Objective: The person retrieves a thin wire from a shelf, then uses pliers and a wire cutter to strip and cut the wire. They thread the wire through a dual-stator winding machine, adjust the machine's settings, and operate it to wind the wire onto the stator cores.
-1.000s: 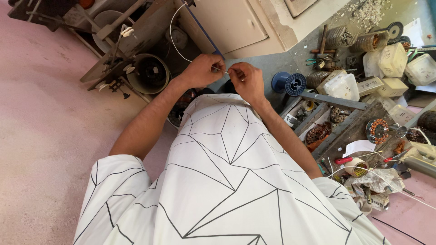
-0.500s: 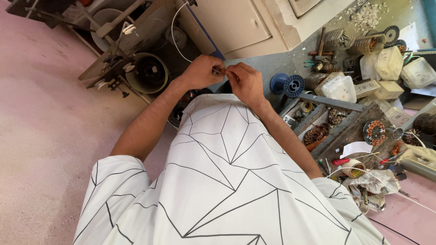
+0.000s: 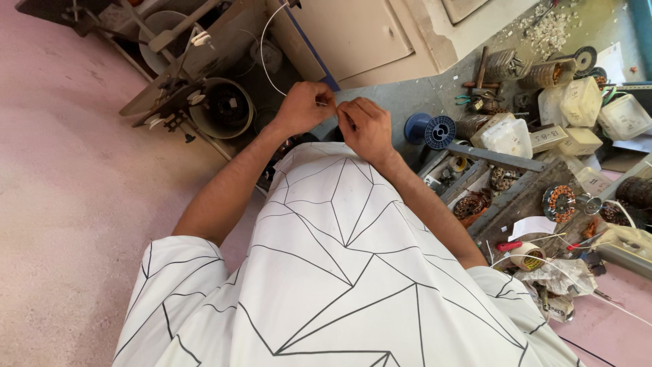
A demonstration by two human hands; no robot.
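Both hands are meeting above a cluttered floor workspace: left hand (image 3: pixel 303 107) and right hand (image 3: pixel 367 127) are pinching a thin white wire (image 3: pixel 262 51), fingers closed on it, wire arcing up-left toward a round motor housing (image 3: pixel 223 109). Pink floor (image 3: pixel 75 204) is lying left; blue spool (image 3: pixel 432 130) and plastic containers (image 3: pixel 577 102) are sitting right.

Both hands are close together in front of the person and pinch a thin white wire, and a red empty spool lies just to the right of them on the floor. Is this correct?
Not quite: the spool is blue, not red, as the head view shows. The rest holds: the left hand and right hand are close together, pinching the thin white wire.
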